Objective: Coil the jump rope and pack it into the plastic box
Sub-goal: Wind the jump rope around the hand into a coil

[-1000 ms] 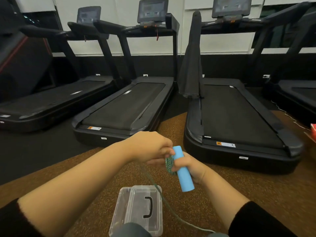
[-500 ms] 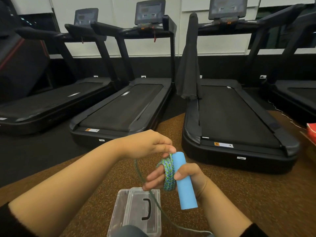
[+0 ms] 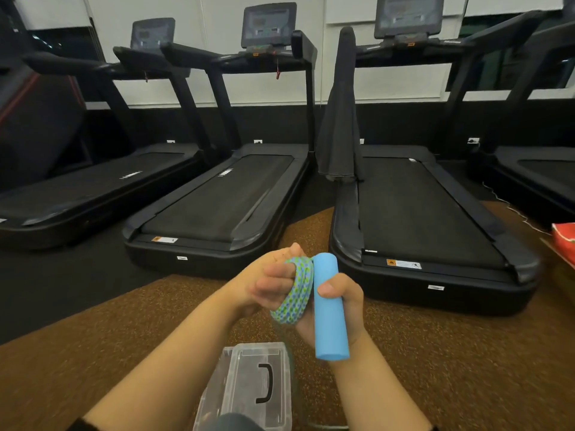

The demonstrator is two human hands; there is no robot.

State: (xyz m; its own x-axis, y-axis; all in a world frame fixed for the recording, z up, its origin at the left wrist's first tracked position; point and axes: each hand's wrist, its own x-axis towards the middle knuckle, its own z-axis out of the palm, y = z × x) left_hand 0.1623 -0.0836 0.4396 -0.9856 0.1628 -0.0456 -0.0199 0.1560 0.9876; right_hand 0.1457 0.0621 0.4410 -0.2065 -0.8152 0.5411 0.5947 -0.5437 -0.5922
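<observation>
My right hand (image 3: 340, 301) grips the jump rope's blue foam handle (image 3: 329, 309), held nearly upright. Several loops of green-and-blue rope (image 3: 295, 293) are wound around the right hand's fingers, just left of the handle. My left hand (image 3: 267, 283) is closed on the rope at the top of that coil. A thin blurred strand of loose rope (image 3: 294, 377) trails down past the box toward the floor. The clear plastic box (image 3: 249, 387), lid shut with a black handle on top, lies on the brown floor below my hands.
Several black treadmills (image 3: 413, 213) stand in a row ahead, their rear ends close to my hands. A dark cloth (image 3: 340, 119) hangs from one treadmill's rail. A red bag (image 3: 564, 241) sits at the right edge. Brown speckled flooring (image 3: 435, 353) surrounds the box.
My left hand has swung over the top of the coil, laying on another loop. The handle has risen slightly and the coil looks thicker.
</observation>
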